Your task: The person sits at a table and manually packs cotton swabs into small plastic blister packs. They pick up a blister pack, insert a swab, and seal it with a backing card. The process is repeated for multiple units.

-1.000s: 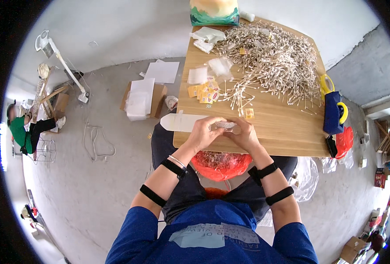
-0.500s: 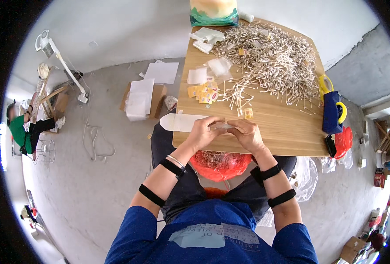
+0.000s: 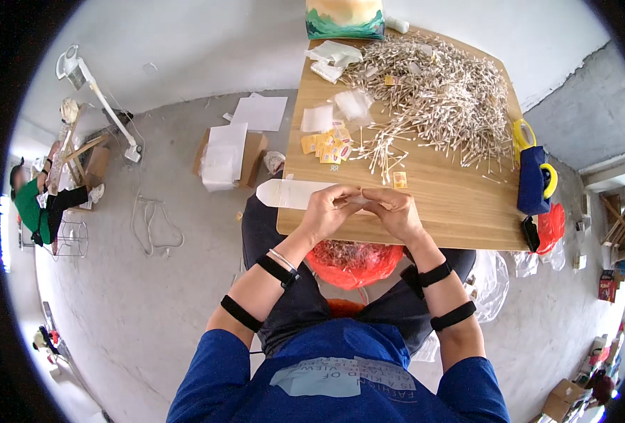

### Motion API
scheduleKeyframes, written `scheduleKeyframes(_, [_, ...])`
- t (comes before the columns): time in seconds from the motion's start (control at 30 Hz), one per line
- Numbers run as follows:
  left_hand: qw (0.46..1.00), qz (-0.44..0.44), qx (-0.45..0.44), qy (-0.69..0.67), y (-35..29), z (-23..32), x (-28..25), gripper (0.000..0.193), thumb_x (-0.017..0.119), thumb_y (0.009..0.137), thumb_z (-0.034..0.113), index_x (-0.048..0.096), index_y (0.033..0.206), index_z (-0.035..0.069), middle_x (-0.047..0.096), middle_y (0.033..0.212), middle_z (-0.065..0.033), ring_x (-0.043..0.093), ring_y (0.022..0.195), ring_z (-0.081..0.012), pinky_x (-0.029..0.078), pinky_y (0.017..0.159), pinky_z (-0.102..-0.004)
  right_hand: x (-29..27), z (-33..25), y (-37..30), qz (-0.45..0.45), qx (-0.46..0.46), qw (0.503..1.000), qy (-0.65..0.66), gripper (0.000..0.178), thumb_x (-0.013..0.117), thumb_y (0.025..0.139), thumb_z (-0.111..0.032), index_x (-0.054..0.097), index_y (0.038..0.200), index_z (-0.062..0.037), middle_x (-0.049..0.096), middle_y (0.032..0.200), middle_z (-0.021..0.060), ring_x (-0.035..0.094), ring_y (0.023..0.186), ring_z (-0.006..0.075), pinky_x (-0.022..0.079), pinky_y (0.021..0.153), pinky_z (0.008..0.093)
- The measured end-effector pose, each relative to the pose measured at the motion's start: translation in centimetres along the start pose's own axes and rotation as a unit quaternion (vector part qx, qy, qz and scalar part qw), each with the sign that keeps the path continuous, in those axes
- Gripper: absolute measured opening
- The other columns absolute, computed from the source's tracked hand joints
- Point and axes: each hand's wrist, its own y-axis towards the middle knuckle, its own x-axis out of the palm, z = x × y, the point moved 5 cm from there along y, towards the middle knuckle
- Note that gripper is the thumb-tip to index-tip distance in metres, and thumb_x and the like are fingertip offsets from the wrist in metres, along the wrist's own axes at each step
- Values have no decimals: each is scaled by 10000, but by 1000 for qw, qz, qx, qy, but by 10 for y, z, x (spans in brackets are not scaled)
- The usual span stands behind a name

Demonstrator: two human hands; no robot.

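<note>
My left hand point(image 3: 326, 211) and my right hand point(image 3: 396, 211) meet above the table's front edge. Their fingertips are pinched on a small clear plastic bag point(image 3: 359, 200), mostly hidden by the fingers. A long white strip with a pointed end point(image 3: 284, 194) juts out leftward past my left hand, over the table's edge; whether that hand touches it I cannot tell. Just beyond my right hand lies a single yellow card point(image 3: 399, 180). Farther off are a cluster of yellow cards point(image 3: 326, 146), loose cotton swabs point(image 3: 383, 149) and clear bags point(image 3: 317, 119).
A large heap of cotton swabs point(image 3: 446, 99) covers the far part of the wooden table point(image 3: 460, 211). A blue tape dispenser point(image 3: 532, 183) with yellow rolls sits on its right edge. Below the front edge hangs a red plastic bag point(image 3: 355, 266). One person point(image 3: 34, 201) is at far left.
My fingers have shifted slightly around the small clear plastic bag, with the right fingertips a little closer to the left. Everything else on the table stays in place.
</note>
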Motion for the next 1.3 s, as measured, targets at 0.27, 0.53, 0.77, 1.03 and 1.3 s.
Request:
scheduleKeyframes(0.27, [980, 17, 117, 159, -13, 15, -1, 119, 744, 780, 59, 695, 883, 26, 707, 842, -112, 692, 770, -227, 546, 643, -308, 2, -8, -8, 8, -30, 998, -49, 172, 733, 775, -60, 710, 946, -59, 711, 912, 108, 694, 809, 252, 548, 694, 324])
scheduleKeyframes(0.53, [969, 35, 147, 195, -5, 19, 0, 94, 744, 785, 72, 679, 830, 21, 698, 810, -121, 682, 729, -255, 542, 634, -322, -2, -16, 2, 25, -53, 996, -64, 85, 706, 786, -32, 672, 863, -47, 697, 881, 103, 675, 804, 279, 532, 683, 347])
scheduleKeyframes(0.77, [995, 3, 17, 99, 10, 7, -3, 121, 711, 837, 98, 682, 856, -18, 705, 786, -101, 667, 722, -129, 530, 666, -273, 0, -1, 20, 11, -19, 999, -35, 99, 734, 772, -78, 643, 786, -40, 635, 780, 83, 580, 777, 277, 456, 759, 356])
scheduleKeyframes(1.03, [989, -45, -131, -56, 15, -22, 2, 96, 636, 882, 100, 664, 901, 10, 660, 818, -2, 575, 759, -54, 459, 676, -214, 6, 31, 15, -30, 141, 979, 141, 65, 662, 797, -62, 698, 840, -28, 638, 761, 46, 574, 749, 157, 455, 692, 289])
scheduleKeyframes(1.3, [958, -45, -185, -214, 9, -44, 7, 105, 590, 902, 116, 628, 906, 19, 631, 832, 6, 551, 782, -53, 442, 731, -214, 9, 36, 14, -17, 257, 922, 288, 101, 659, 781, -39, 714, 859, -5, 668, 772, 26, 586, 735, 95, 456, 689, 242])
